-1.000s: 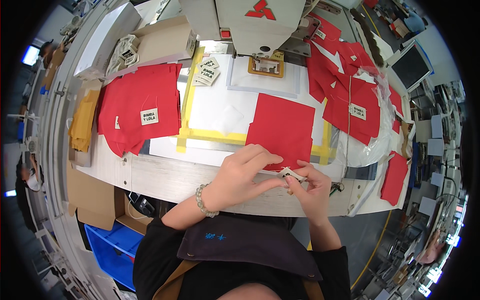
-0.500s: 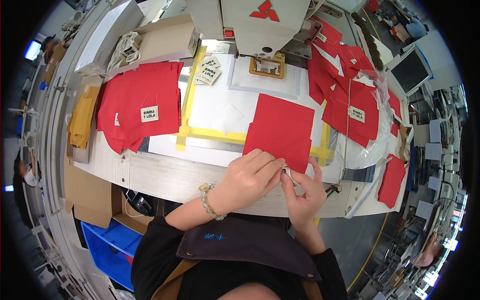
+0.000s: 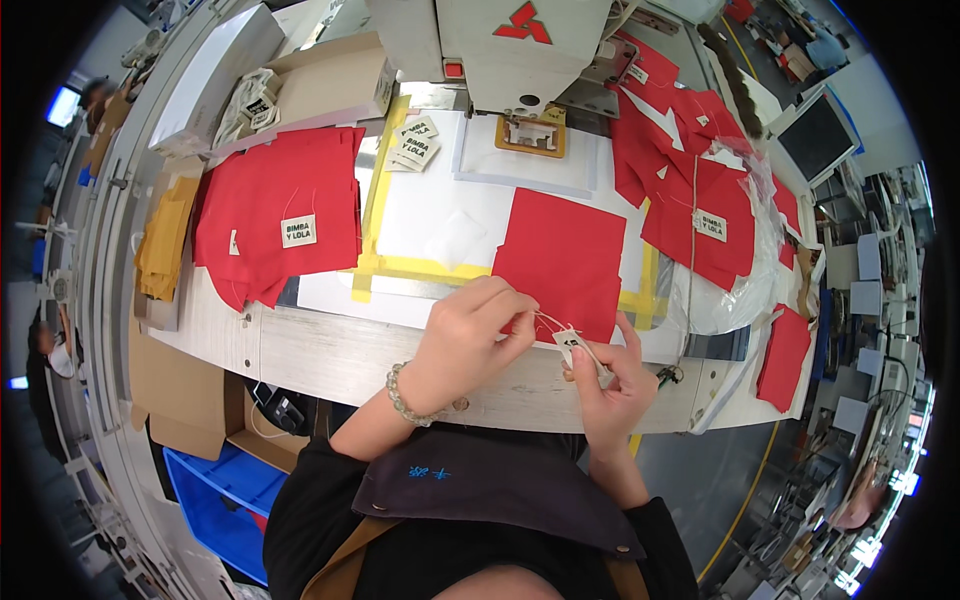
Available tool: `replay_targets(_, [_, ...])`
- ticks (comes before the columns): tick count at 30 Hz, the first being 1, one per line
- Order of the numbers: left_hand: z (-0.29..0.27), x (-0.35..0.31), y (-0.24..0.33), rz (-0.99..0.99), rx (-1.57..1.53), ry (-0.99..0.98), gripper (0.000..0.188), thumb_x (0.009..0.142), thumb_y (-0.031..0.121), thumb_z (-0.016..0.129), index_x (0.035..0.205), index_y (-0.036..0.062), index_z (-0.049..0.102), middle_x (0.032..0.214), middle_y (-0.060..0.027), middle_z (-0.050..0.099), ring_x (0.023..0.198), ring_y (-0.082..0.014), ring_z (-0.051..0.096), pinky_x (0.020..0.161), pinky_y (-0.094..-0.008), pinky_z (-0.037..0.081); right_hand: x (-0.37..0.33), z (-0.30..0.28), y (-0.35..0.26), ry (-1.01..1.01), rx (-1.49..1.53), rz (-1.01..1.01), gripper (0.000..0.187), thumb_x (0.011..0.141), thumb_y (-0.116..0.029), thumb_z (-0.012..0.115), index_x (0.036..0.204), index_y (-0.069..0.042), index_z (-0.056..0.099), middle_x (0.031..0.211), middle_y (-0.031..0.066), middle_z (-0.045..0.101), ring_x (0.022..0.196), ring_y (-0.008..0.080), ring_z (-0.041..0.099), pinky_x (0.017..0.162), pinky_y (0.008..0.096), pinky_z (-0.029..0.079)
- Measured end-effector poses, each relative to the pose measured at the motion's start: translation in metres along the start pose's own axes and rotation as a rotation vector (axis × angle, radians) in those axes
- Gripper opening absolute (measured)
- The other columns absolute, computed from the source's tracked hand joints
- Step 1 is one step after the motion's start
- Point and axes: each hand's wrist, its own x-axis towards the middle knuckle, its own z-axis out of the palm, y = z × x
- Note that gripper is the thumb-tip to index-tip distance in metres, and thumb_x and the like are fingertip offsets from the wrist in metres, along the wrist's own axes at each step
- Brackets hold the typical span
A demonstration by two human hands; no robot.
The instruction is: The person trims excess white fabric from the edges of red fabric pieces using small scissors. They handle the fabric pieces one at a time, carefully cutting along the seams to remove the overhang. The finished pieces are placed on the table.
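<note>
The pale desk (image 3: 320,350) curves around the worker, and a white machine head (image 3: 515,55) hangs over its far edge. Toward the desk's left edge I see a red fabric stack (image 3: 285,185); toward the right edge, a looser red heap (image 3: 690,185). A single red panel (image 3: 560,255) lies right of centre, reaching toward the near edge. Just there, the left hand (image 3: 475,330) is narrowed to a pinch on a pale thread (image 3: 551,322). The right hand (image 3: 615,385) grips a cream label (image 3: 570,348) between thumb and fingers, beside the panel's near edge; how many labels, I can't tell.
</note>
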Motion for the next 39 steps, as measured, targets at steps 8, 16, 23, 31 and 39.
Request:
replay_targets(8, [-0.038,-0.007,-0.008,-0.151,-0.271,-0.126,0.010,0.070,-0.004,0.065,0.076,0.0030,0.068,0.068,-0.0043,0.063,0.057,-0.0115,0.055,0.053,-0.0231,0.044,0.005,-0.015,0.020,-0.018,-0.018,0.148,0.007,0.079,-0.005,0.068,0.074,-0.002,0.066,0.056,0.0005,0.056,0.053,0.0106,0.051,0.106,0.0460,0.034])
replay_targets(16, [-0.046,-0.009,-0.015,0.187,-0.535,-0.857,0.031,0.064,0.031,0.085,0.071,0.0080,0.066,0.071,0.0001,0.062,0.068,-0.0196,0.057,0.061,-0.0305,0.041,0.007,-0.029,0.023,-0.215,0.031,0.263,0.006,0.078,-0.009,0.071,0.076,-0.003,0.069,0.059,-0.0003,0.059,0.064,0.0112,0.051,0.087,0.0340,0.040])
replay_targets(23, [-0.035,-0.007,-0.010,-0.052,-0.279,-0.664,0.026,0.068,0.021,0.079,0.069,0.0073,0.057,0.069,-0.0043,0.054,0.069,-0.0252,0.054,0.066,-0.0341,0.044,0.000,-0.021,0.019,-0.313,0.223,0.404,0.008,0.077,-0.011,0.072,0.080,-0.004,0.071,0.069,0.0017,0.065,0.075,0.0130,0.050,0.076,0.0289,0.038])
replay_targets(31, [-0.011,-0.013,-0.010,-0.045,-0.074,-0.328,0.028,0.072,0.007,0.075,0.097,0.0047,0.064,0.083,-0.0059,0.061,0.077,-0.0212,0.058,0.069,-0.0320,0.047,0.004,-0.020,0.023,-0.157,0.162,0.319,0.010,0.084,-0.009,0.066,0.084,0.000,0.070,0.073,0.0049,0.064,0.074,0.0138,0.051,0.075,0.0278,0.038])
replay_targets(39, [0.004,-0.012,0.008,-0.303,-0.495,-0.249,0.033,0.082,0.004,0.068,0.113,0.0045,0.057,0.073,0.0001,0.054,0.066,-0.0087,0.052,0.061,-0.0228,0.043,0.004,-0.003,0.012,-0.161,0.458,0.321,0.021,0.094,-0.012,0.055,0.090,0.003,0.068,0.075,-0.0006,0.051,0.067,0.0054,0.044,0.059,0.0206,0.033])
